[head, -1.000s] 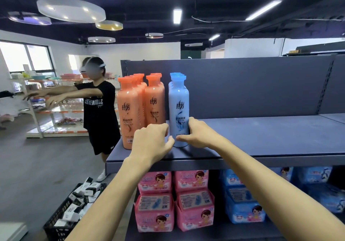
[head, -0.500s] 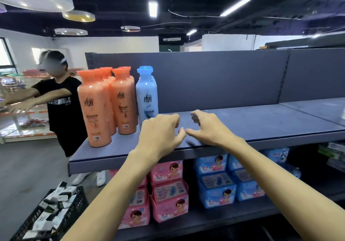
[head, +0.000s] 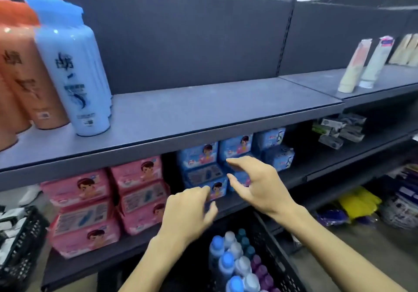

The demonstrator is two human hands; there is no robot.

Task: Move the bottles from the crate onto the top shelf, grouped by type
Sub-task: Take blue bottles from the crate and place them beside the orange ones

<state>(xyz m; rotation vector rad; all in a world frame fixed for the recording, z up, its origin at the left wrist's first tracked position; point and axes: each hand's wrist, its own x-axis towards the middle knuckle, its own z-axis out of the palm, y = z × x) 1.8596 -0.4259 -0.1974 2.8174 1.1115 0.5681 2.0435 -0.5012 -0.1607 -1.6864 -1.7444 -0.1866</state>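
Right, both empty: left hand (head: pixel 187 210) and right hand (head: pixel 255 185) hover just above the crate (head: pixel 273 253), fingers loosely apart, seemingly poised to grab. Inside the crate the bottles (head: pixel 228 262) stand caps-up. Well above it on the top shelf (head: pixel 203 110), a blue bottle (head: pixel 74 76) sits beside the orange bottles (head: pixel 22 76), sorted by type.

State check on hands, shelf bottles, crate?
left hand: empty, fingers loosely curled
right hand: empty, fingers loosely spread
blue bottle: upright on top shelf, beside the orange ones
orange bottles: upright, grouped at the shelf's left
crate: holds upright bottles
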